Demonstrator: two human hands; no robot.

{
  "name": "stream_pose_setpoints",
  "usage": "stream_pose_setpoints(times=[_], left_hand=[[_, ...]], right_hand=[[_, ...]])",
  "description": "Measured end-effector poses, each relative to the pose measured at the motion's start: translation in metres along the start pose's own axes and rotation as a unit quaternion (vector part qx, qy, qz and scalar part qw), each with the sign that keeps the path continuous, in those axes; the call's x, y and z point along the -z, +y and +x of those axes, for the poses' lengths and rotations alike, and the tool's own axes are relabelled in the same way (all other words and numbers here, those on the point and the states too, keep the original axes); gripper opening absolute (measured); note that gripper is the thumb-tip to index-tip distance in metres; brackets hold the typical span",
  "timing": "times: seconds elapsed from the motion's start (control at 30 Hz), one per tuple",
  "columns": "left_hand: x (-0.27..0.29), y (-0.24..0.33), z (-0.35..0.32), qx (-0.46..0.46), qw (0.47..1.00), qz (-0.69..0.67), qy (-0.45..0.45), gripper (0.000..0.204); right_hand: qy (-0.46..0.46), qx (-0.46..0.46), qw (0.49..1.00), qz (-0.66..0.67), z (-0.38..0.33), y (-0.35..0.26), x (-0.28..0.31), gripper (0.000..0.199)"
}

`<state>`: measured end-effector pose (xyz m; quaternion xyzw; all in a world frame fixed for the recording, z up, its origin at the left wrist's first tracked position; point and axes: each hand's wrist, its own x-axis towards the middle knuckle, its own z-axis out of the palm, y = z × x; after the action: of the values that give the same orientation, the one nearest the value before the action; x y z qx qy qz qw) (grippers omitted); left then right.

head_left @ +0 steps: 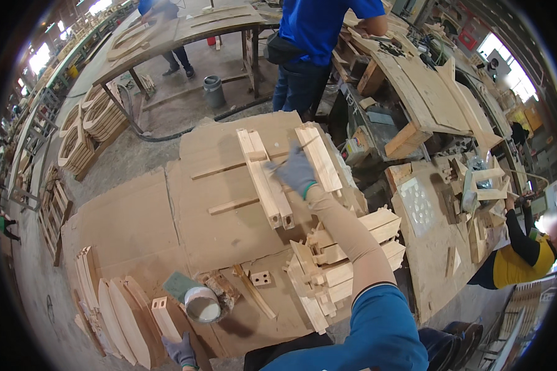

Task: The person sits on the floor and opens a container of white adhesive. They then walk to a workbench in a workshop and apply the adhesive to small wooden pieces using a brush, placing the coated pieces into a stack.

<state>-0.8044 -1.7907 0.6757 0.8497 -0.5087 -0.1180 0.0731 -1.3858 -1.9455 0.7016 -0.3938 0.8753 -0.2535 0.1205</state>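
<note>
My right hand (297,174), in a grey glove with a green cuff, is over a pair of pale wooden bars (260,176) lying side by side on cardboard. Its fingers are smeared by motion, so whether they hold anything is unclear. Just right of it lies another wooden bar (319,157). Two thin strips (234,206) lie crosswise beneath the paired bars. At the lower edge my gloved left hand (181,351) is closed on a wooden block (167,318) with two holes in its end. Near that block stands a tub (202,305) of whitish stuff.
Jointed wooden parts (346,263) are stacked under my right forearm. Curved boards (117,318) stand at lower left. A holed block (262,278) and a narrow stick (255,290) lie between. A person in blue (319,37) stands beyond; another in yellow (526,263) works at right.
</note>
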Motion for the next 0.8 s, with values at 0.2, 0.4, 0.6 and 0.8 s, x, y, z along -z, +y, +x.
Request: stream_pose_setpoints(times=[0.2, 0.4, 0.6, 0.8], left_hand=[[-0.003, -0.001, 0.003, -0.012, 0.998, -0.062, -0.02, 0.089], [-0.001, 0.005, 0.003, -0.034, 0.999, -0.037, -0.008, 0.086], [-0.001, 0.001, 0.006, -0.011, 0.998, -0.063, -0.027, 0.087], [0.002, 0.001, 0.002, -0.003, 0.999, -0.027, -0.032, 0.089]], right_hand=[[-0.106, -0.039, 0.993, -0.013, -0.034, -0.047, -0.013, 0.101], [-0.072, -0.06, 0.996, 0.001, -0.02, -0.036, -0.02, 0.078], [-0.013, -0.082, 0.996, -0.027, -0.005, 0.007, 0.007, 0.08], [-0.029, -0.083, 0.993, -0.084, 0.005, 0.039, 0.035, 0.083]])
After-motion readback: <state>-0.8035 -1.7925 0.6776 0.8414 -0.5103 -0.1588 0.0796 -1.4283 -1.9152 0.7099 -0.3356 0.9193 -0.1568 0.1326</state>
